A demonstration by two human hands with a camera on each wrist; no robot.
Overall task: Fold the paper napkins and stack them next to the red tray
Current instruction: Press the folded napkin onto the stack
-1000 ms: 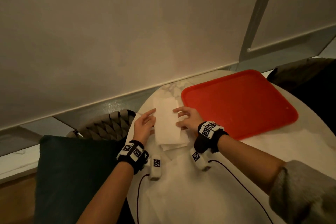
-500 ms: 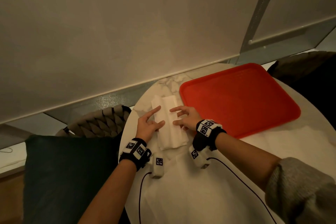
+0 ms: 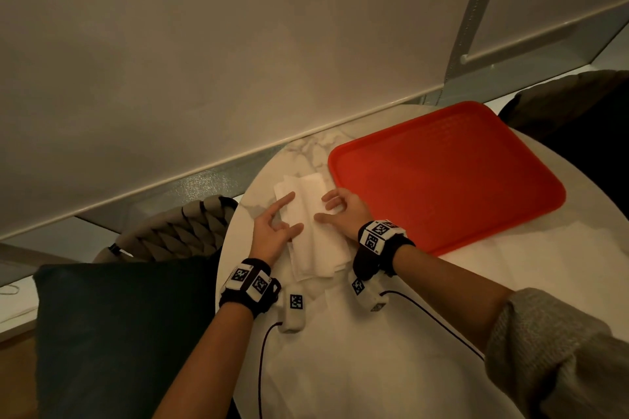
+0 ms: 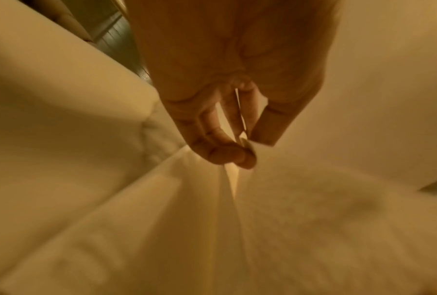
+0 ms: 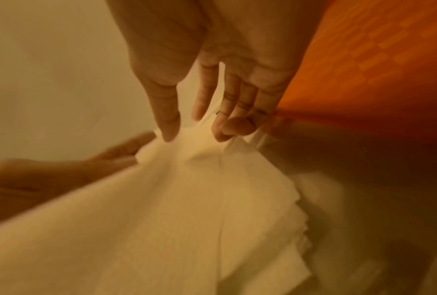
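A stack of folded white napkins (image 3: 315, 238) lies on the round marble table (image 3: 245, 231), just left of the red tray (image 3: 442, 177). My left hand (image 3: 287, 214) rests on the stack's left side, index finger and thumb stretched onto the paper, the other fingers bent. My right hand (image 3: 328, 211) touches the stack's right edge beside the tray with fairly straight fingers. In the right wrist view its fingertips (image 5: 169, 129) press the top napkin (image 5: 187, 199), which wrinkles slightly between them. The left wrist view is blurred and shows bent fingers (image 4: 227, 151) over the paper (image 4: 212, 219).
Unfolded white napkin sheets (image 3: 340, 371) cover the near part of the table under my wrists. A woven chair back (image 3: 177, 231) and a dark cushion (image 3: 119, 333) sit at the left. A wall runs close behind. Another dark seat (image 3: 578, 105) stands at the far right.
The top napkin now lies flatter on the stack. My left index finger and thumb have slid further onto it, and my right fingers have shifted along its right edge.
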